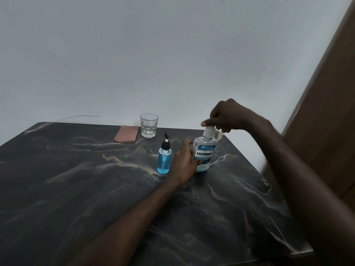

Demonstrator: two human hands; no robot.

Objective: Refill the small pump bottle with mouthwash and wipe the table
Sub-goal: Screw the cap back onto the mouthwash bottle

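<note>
- Well left of the fingers: folded cloth (125, 133) beside glass (149, 125); wiping looks not yet done.
- Just left of the left fingers: pump bottle (164, 160), upright, pump on, blue nearly to the top; refill seems done.
- Left hand (182, 163): fingers curled round mouthwash (204, 153), liquid low.
- Right hand (224, 117): fingertips pinching cap (209, 130); tightening or loosening, cannot tell.

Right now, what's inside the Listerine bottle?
The Listerine bottle shows blue liquid low, near its base; above the label it looks clear. The label and the left hand holding it hide the exact level. The right hand pinches the white cap.
</note>
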